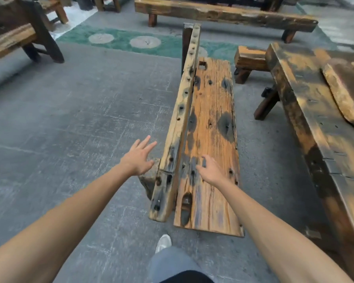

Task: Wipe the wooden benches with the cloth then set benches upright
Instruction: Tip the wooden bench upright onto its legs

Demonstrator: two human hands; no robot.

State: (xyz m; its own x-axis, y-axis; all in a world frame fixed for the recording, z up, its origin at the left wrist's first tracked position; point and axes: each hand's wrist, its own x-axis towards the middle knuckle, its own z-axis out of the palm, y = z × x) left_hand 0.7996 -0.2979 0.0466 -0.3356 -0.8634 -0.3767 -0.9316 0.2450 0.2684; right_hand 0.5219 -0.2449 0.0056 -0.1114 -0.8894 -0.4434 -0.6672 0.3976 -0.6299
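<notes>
While both hands are being held open and empty, left hand [138,158] beside, right hand [209,170] over the tipped bench [208,139] on the floor [80,119], a heavy, stiff, rough load is being judged; thick edges are being favoured for grip.

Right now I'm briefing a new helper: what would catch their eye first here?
The orange plank bench at centre, with a narrower bench tipped on its side against its left edge. Both bare hands reach toward them: the left hand spread beside the tipped bench, the right hand over the plank.
</notes>
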